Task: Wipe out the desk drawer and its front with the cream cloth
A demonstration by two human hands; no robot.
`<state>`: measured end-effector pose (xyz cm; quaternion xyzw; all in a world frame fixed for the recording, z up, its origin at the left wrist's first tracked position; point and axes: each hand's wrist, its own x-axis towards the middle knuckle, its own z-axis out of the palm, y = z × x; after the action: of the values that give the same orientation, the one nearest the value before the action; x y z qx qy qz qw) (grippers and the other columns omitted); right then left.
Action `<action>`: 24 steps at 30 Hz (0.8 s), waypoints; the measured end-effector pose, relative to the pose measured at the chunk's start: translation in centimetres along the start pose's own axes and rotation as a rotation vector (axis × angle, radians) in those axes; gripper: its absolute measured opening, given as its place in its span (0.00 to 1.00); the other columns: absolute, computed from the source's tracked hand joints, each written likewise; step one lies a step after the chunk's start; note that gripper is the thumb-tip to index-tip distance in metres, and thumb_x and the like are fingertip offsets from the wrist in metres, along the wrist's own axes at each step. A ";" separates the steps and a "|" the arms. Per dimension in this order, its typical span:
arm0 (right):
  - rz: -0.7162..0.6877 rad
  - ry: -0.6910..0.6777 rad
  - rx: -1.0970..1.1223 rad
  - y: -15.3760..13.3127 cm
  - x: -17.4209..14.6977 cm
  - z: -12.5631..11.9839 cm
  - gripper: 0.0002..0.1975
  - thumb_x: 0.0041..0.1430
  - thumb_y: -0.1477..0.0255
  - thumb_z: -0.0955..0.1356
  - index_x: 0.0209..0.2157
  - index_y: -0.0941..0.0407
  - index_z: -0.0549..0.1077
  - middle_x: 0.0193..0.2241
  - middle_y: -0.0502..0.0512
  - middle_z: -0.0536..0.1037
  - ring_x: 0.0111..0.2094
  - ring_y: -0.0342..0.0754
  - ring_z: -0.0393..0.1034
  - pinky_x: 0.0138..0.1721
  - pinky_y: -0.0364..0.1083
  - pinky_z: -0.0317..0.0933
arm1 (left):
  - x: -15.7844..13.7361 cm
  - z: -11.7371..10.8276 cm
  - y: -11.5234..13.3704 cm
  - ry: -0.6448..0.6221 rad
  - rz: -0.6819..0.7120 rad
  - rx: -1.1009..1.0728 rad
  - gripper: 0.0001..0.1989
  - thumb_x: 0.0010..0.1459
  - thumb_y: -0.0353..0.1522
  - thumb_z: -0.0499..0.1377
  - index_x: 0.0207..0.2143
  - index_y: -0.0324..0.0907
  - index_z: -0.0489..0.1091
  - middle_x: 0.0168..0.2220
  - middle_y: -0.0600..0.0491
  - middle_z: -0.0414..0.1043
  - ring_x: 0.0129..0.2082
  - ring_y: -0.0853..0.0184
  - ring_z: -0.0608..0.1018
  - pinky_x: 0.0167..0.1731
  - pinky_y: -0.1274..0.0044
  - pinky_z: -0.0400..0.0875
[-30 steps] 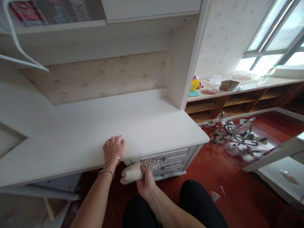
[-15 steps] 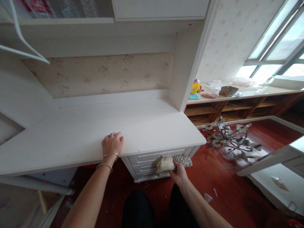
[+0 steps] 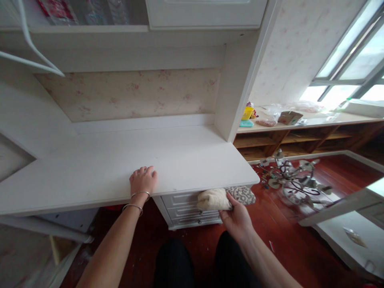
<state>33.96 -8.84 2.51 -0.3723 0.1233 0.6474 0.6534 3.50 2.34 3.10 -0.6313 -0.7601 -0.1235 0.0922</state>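
My left hand (image 3: 143, 180) rests palm down on the white desk (image 3: 186, 154) near its front edge, fingers slightly bent and holding nothing. Two bangles circle that wrist. In front of the desk's drawers (image 3: 177, 200), my right hand (image 3: 237, 216) grips a folded cloth (image 3: 214, 199), thumb on top and fingers underneath. One part of the cloth is plain cream; the other has a grey-and-white pattern. It sits just below the desktop edge and partly covers the top drawer. Whether it touches the drawer front I cannot tell.
A chandelier (image 3: 295, 176) lies on the red wooden floor to the right. Behind it, a low wooden shelf unit (image 3: 318, 127) carries a yellow container (image 3: 247, 113) and plastic bags. A white cable (image 3: 39, 60) hangs at upper left. A white furniture piece (image 3: 339, 232) stands at lower right.
My right hand has lifted the cloth up and slightly to the right, closer to the desktop edge. My left hand stays in place on the desk.
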 end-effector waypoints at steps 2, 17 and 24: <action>0.040 -0.052 -0.008 2.5 -0.6 0.4 0.16 0.65 0.76 0.63 0.52 0.62 0.70 0.38 0.59 0.80 0.39 0.50 0.77 0.44 0.48 0.72 | 0.0 0.0 0.0 -0.010 -0.006 0.002 0.20 0.63 0.41 0.47 0.53 0.53 0.70 0.54 0.50 0.69 0.51 0.56 0.67 0.51 0.64 0.60; 0.463 -0.210 -0.009 17.1 0.5 2.4 0.14 0.70 0.70 0.60 0.45 0.64 0.73 0.41 0.60 0.80 0.41 0.48 0.76 0.41 0.45 0.71 | 0.1 0.2 -0.1 -0.017 -0.009 -0.016 0.21 0.63 0.42 0.47 0.54 0.53 0.69 0.54 0.50 0.68 0.52 0.55 0.66 0.52 0.63 0.59; 0.347 -0.083 0.023 17.8 6.1 -2.1 0.12 0.69 0.73 0.60 0.46 0.61 0.72 0.34 0.55 0.81 0.38 0.47 0.77 0.43 0.46 0.70 | 0.1 0.1 0.0 -0.029 -0.017 -0.018 0.20 0.63 0.41 0.47 0.54 0.53 0.69 0.55 0.50 0.68 0.52 0.55 0.66 0.52 0.63 0.59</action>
<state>18.76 -7.61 -8.70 -0.3110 0.1662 0.7637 0.5408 3.46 2.50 3.07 -0.6275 -0.7654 -0.1218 0.0746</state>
